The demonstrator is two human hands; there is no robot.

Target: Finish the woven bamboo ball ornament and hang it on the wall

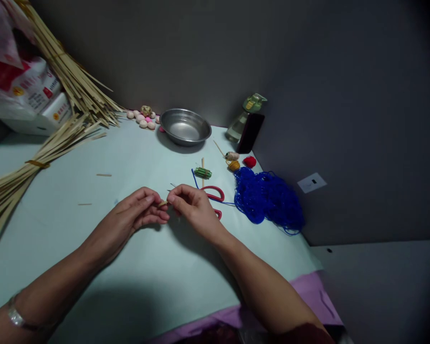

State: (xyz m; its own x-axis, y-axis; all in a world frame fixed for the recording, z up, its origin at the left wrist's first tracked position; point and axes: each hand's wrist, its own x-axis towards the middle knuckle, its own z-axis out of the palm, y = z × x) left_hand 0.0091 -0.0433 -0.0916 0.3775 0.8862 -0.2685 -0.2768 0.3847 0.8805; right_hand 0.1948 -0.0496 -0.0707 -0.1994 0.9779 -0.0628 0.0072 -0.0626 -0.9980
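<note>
My left hand [139, 209] is over the middle of the table, its thumb and index finger pinching a small tan strip [162, 204]. Against the strip's right end, the thumb and index fingertips of my right hand [191, 206] are pressed together. Fingers partly cover the strip, so its full shape is hidden. Red-handled scissors [215, 193] lie beneath and just behind my right hand, partly covered by it. Behind them are a small green bundle [203, 173] and a thin upright-lying stick. Blue cord [268, 198] is heaped to the right, with one strand running toward the scissors.
A metal bowl [185, 126] stands at the back, beside pale egg-shaped pieces [143, 123]. Bundled flat strips [39, 164] lie left. A bottle [238, 125], dark phone [251, 134], yellow thread ball [233, 166] and red ball [250, 161] sit back right, near the grey partition.
</note>
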